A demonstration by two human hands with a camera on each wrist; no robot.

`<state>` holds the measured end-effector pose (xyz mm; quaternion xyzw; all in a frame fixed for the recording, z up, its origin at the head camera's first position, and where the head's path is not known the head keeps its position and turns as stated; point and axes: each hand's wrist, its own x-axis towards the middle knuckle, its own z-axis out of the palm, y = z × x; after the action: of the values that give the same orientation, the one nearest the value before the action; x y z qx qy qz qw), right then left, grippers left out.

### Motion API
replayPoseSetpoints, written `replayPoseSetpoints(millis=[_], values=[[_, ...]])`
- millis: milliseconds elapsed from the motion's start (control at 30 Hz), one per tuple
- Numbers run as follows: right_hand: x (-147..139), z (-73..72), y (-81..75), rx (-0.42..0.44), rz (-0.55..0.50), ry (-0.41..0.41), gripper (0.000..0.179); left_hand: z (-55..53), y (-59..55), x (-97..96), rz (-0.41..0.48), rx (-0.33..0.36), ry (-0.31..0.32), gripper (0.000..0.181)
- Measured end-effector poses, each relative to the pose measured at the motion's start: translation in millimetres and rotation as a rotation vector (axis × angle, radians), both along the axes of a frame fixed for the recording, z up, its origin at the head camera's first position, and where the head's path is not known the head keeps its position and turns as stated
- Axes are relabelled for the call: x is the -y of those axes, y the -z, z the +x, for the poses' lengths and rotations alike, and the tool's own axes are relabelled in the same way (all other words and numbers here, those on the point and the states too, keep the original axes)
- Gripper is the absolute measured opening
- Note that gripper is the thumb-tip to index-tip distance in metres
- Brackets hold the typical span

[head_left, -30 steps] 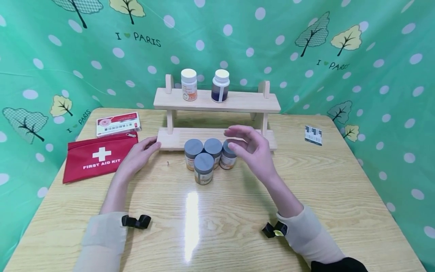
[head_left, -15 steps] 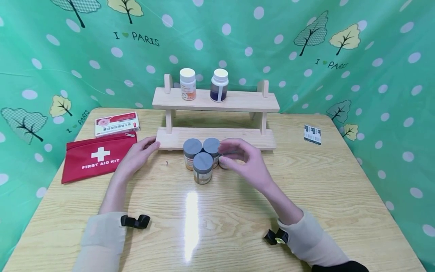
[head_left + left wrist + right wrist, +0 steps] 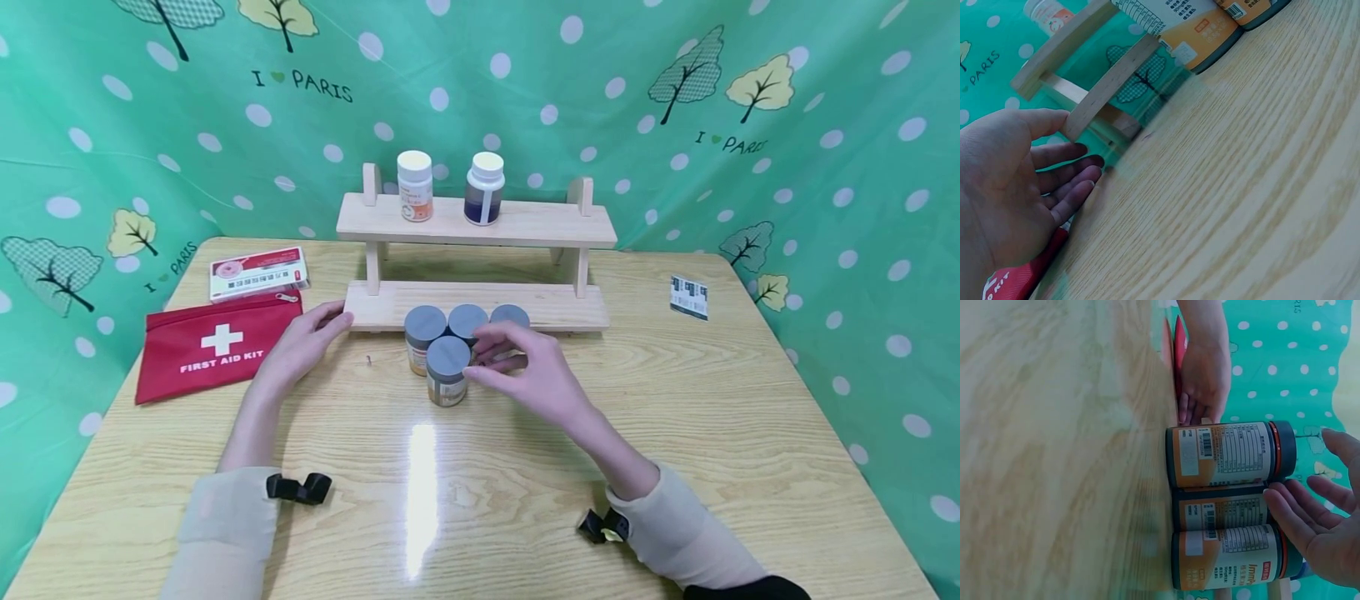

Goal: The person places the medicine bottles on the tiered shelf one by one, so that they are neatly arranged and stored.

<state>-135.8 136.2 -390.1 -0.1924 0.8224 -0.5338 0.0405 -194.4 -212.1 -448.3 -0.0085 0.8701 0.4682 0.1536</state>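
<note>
Close to the table's (image 3: 712, 400) far left corner lies a medicine box (image 3: 258, 275), with a red first aid pouch (image 3: 225, 350) just in front of it. Next comes your left hand (image 3: 298, 343), thumb against the left end of the wooden two-tier shelf's (image 3: 551, 223) lower board, the other fingers loosely bent. On the top tier stand a white-and-orange bottle (image 3: 416, 187) and a dark blue bottle (image 3: 484, 190).

Before the shelf's front edge, four grey-lidded jars stand upright: left jar (image 3: 423, 327), front jar (image 3: 447, 372), back jar (image 3: 467, 318) and right jar (image 3: 510, 314). Your right hand (image 3: 538, 377) is just right of the front jar, far nearer it than your left, thumb and fingers parted. With that jar's long axis vertical, the coming move seems to turn on the narrow space between it and the right jar, where your fingers reach.

A small printed packet (image 3: 688, 297) lies near the far right corner.

You cannot tell whether your right fingertips touch any jar. Neighbouring jars mask most of the back jar; your left wrist view cuts off the jars' lids.
</note>
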Motion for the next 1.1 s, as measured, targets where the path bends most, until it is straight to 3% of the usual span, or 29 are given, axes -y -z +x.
replayPoseSetpoints(millis=[367, 767, 1100], values=[[10.2, 4.9, 6.2, -0.007, 0.093, 0.011, 0.049, -1.6, -0.8, -0.3, -0.011, -0.005, 0.004, 0.083], [25.0, 7.3, 11.1, -0.189, 0.215, 0.125, 0.049, -2.1, -0.1, 1.4, -0.006, 0.001, 0.002, 0.082], [30.8, 8.9, 12.9, -0.250, 0.315, 0.176, 0.051, -0.8, 1.4, 1.7, 0.000, -0.003, 0.003, 0.082]])
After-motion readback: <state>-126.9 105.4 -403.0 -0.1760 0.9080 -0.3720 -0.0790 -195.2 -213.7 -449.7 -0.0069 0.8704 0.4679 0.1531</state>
